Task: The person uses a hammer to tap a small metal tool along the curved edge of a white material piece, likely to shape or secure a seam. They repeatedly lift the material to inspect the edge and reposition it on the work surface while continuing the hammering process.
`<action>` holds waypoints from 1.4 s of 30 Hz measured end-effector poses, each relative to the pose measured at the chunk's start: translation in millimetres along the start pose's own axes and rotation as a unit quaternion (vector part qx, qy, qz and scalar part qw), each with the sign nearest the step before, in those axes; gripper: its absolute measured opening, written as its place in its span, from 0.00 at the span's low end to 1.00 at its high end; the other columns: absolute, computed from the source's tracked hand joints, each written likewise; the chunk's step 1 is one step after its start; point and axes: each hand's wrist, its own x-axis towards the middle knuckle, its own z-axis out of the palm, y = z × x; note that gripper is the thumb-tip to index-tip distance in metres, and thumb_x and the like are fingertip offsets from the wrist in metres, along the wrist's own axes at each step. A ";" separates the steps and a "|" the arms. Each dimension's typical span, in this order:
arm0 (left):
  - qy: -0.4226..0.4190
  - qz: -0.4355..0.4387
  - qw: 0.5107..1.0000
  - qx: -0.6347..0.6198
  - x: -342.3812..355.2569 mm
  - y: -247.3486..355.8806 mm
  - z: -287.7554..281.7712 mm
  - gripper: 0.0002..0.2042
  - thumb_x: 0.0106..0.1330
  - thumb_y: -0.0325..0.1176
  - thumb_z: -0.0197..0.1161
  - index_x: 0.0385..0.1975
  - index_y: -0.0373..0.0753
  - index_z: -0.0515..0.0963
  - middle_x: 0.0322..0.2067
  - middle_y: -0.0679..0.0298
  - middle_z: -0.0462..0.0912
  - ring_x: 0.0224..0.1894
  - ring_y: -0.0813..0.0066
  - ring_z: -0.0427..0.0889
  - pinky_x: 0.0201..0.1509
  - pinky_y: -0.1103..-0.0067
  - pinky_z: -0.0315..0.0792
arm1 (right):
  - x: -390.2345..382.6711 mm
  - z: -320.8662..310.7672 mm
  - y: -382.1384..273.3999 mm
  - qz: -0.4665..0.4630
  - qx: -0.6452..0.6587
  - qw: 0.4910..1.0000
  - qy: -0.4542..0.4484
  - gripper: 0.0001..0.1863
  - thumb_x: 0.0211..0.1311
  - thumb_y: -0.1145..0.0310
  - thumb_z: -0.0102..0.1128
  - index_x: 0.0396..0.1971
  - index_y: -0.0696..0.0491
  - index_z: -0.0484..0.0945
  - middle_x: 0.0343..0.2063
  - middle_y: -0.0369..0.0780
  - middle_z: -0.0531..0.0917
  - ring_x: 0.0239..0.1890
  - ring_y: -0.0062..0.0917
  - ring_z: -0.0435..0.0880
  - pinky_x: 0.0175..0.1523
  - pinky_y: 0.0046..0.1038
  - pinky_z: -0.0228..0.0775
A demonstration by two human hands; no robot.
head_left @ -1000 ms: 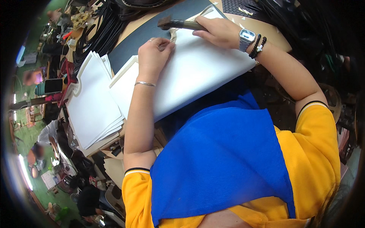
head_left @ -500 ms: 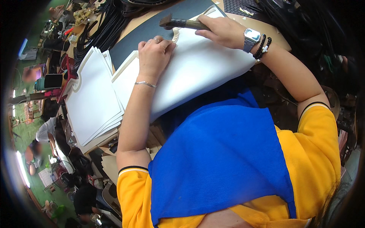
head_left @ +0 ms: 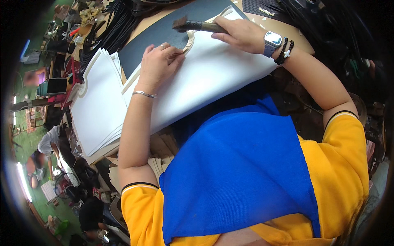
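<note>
Panel point(head_left: 213, 69) of smooth white material, lying aslant at the middle of the work, its near edge toward the wearer. A pale border point(head_left: 190, 40) ran along its far edge and bent into a curved notch, where the turned strip showed small pleats. The left grip point(head_left: 162, 61) rested at this notch, thumb and forefinger drawn narrow at the border; whether they pinched the strip could not be told. The right grip point(head_left: 240, 35) was closed around the handle of a hammer point(head_left: 207, 26), its head beyond the notch and apart from the left fingers.

Around such a curve, careful work seemed to favour pleats that were small, even and evenly spaced, with the strip pressed flat and the outline kept smooth. The hammer was best used in light, level taps, fingertips well clear of its face and the white surface spared any dents.

Beneath the far edge lay a dark board point(head_left: 164, 30) on the counter point(head_left: 295, 39). To the left stood fanned white sheets point(head_left: 96, 98) with similar borders; beyond them, black strips point(head_left: 108, 37) lay bundled. Pale scraps point(head_left: 266, 11) dotted the far right.
</note>
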 end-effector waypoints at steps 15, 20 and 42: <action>-0.030 -0.239 0.956 -0.166 -13.2 56.4 8.4 0.13 0.63 0.40 0.63 0.42 0.41 0.84 0.37 0.60 0.84 0.37 0.59 0.85 0.43 0.70 0.78 | -18.8 -5.2 6.3 0.040 -0.037 0.999 -0.008 0.17 0.72 0.53 0.49 0.46 0.52 0.70 0.24 0.49 0.80 0.29 0.44 0.82 0.37 0.41 0.72; 0.036 -0.118 0.992 -0.011 -23.7 61.8 19.0 0.11 0.62 0.37 0.65 0.39 0.40 0.85 0.34 0.60 0.84 0.35 0.61 0.84 0.42 0.71 0.78 | -24.6 -8.4 -14.7 0.032 -0.087 0.995 -0.023 0.16 0.71 0.54 0.49 0.45 0.52 0.70 0.24 0.48 0.81 0.29 0.45 0.82 0.36 0.41 0.72; 0.007 -0.136 0.976 -0.172 -50.0 41.3 2.0 0.10 0.57 0.33 0.71 0.37 0.37 0.85 0.30 0.60 0.83 0.32 0.71 0.83 0.40 0.77 0.76 | -55.3 11.6 -31.0 0.058 -0.058 0.996 -0.039 0.17 0.69 0.52 0.51 0.42 0.53 0.69 0.24 0.49 0.82 0.30 0.46 0.83 0.37 0.44 0.75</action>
